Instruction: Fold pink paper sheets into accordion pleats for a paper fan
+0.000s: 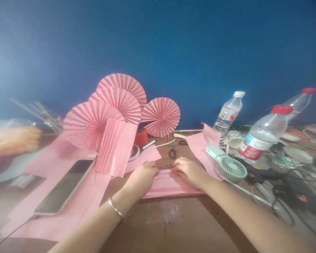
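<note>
A pink sheet of paper (171, 186) lies on the brown table in front of me, with narrow folds along its far edge. My left hand (144, 175) is closed at the sheet's far left corner, its fingertips pinching the folded edge. At the far right part of that edge, my right hand (186, 170) has its fingers curled and pressed onto the paper. Both thumbs are mostly hidden. Behind my left hand stands a pleated pink sheet (116, 147), leaning against round pleated paper fans (98, 124).
A phone (65, 186) with a cable rests on pink sheets to the left. On the right are a mint handheld fan (226, 163), a red-capped bottle (263, 135), a white-capped bottle (229, 110) and tangled cables. A tape roll (134, 153) lies behind my left hand.
</note>
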Action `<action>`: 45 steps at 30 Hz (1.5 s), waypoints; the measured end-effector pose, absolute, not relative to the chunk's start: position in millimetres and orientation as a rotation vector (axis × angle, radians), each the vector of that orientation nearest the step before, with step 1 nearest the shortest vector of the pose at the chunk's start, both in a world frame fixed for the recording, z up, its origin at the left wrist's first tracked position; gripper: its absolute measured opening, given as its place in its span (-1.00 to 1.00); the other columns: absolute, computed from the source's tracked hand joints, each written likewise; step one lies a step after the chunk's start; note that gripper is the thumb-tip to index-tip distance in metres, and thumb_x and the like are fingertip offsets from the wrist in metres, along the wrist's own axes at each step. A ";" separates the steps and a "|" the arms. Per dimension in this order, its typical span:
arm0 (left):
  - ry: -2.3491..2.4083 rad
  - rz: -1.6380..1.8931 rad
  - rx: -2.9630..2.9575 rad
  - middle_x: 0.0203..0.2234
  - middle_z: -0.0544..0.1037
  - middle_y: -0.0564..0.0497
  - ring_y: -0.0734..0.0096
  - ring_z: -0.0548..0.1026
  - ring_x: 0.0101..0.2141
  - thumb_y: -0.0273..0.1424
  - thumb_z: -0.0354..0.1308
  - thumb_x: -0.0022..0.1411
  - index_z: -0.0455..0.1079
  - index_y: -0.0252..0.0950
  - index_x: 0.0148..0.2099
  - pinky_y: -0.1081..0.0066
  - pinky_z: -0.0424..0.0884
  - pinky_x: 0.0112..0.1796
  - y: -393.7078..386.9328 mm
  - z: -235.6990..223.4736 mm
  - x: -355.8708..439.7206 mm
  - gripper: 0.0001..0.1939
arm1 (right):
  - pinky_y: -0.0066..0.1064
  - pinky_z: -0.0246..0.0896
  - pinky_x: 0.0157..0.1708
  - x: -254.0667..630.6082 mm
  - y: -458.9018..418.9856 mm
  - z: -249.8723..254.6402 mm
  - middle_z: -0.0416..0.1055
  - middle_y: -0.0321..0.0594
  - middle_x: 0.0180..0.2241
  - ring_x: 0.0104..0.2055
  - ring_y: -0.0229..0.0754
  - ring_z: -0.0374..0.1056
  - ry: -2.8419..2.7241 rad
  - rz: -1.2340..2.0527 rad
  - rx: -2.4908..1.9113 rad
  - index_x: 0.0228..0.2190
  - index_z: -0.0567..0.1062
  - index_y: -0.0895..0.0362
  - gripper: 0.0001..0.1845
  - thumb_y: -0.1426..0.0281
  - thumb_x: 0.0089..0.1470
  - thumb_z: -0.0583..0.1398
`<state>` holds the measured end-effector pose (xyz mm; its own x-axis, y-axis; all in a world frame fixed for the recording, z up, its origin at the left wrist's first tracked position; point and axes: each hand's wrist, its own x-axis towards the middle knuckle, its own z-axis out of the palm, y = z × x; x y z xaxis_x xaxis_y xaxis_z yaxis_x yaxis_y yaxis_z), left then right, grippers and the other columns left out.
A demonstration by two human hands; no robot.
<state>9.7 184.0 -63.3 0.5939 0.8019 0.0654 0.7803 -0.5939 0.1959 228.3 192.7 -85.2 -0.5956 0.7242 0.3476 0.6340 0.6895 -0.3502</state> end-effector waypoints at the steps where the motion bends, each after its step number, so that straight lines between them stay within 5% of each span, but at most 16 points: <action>1: 1.352 0.213 2.681 -0.41 0.36 -0.03 0.35 0.32 -0.29 -0.58 -0.08 0.15 0.40 -0.28 -0.34 0.39 0.24 -0.23 183.8 -64.3 10.1 -0.76 | -0.41 0.15 -0.25 227.8 193.2 -85.7 0.39 -0.21 -0.39 -0.26 -0.22 0.26 -2.430 0.263 -1.045 -0.38 0.52 0.10 -0.79 0.36 0.11 0.08; 17: 1.524 0.112 2.856 -0.34 0.39 -0.09 0.25 0.31 -0.24 -0.62 -0.08 0.14 0.39 -0.32 -0.32 0.28 0.28 -0.23 177.7 -59.8 18.0 -0.76 | -0.38 0.16 -0.27 222.0 188.9 -82.8 0.35 -0.19 -0.41 -0.28 -0.19 0.25 -2.405 0.235 -1.088 -0.39 0.51 0.13 -0.75 0.33 0.12 0.06; 22: 1.800 -0.099 2.787 -0.14 0.38 -0.30 0.10 0.34 -0.10 -0.66 -0.11 0.11 0.29 -0.50 -0.02 0.18 0.28 -0.12 158.0 -70.7 27.1 -0.62 | -0.38 0.15 -0.28 220.8 186.9 -81.5 0.35 -0.19 -0.41 -0.29 -0.20 0.23 -2.438 0.197 -1.083 -0.42 0.48 0.15 -0.75 0.38 0.14 0.03; 24: 1.860 -0.125 2.739 0.03 0.24 -0.39 -0.09 0.17 0.05 -0.48 -0.03 0.15 0.17 -0.54 0.10 0.07 0.17 -0.02 149.0 -77.8 29.4 -0.54 | -0.39 0.14 -0.28 220.8 186.8 -81.2 0.36 -0.21 -0.41 -0.29 -0.21 0.23 -2.448 0.192 -1.093 -0.45 0.47 0.15 -0.74 0.43 0.14 0.01; 28: 1.740 -0.018 2.702 0.16 0.06 -0.29 -0.29 -0.07 0.13 0.05 -0.02 0.03 0.00 -0.33 0.22 -0.16 -0.01 0.01 137.9 -84.8 31.2 -0.19 | -0.38 0.14 -0.28 221.0 186.2 -81.2 0.36 -0.21 -0.40 -0.29 -0.21 0.22 -2.439 0.181 -1.109 -0.46 0.46 0.16 -0.75 0.47 0.13 0.02; 39: 1.709 0.061 2.687 0.18 0.01 -0.26 -0.24 -0.11 0.15 0.08 -0.10 0.07 -0.04 -0.27 0.23 -0.16 -0.07 0.02 137.2 -86.0 29.2 -0.21 | -0.35 0.16 -0.26 219.8 181.7 -87.3 0.34 -0.17 -0.38 -0.27 -0.18 0.21 -2.432 0.091 -1.092 -0.46 0.44 0.17 -0.75 0.51 0.13 -0.01; 45: 1.585 0.005 2.734 0.19 -0.03 -0.22 0.05 -0.05 0.17 -0.10 -0.12 0.19 -0.02 -0.39 0.22 0.12 0.07 0.07 135.2 -86.6 34.1 -0.34 | -0.35 0.15 -0.26 217.8 180.6 -89.0 0.34 -0.16 -0.39 -0.27 -0.18 0.21 -2.417 0.052 -1.117 -0.46 0.45 0.16 -0.74 0.50 0.13 -0.01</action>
<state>34.1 135.2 -86.6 0.4968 0.8678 0.0119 0.8679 -0.4966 -0.0147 217.8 180.6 -89.0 -0.5556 0.7273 0.4028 0.7095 0.6674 -0.2263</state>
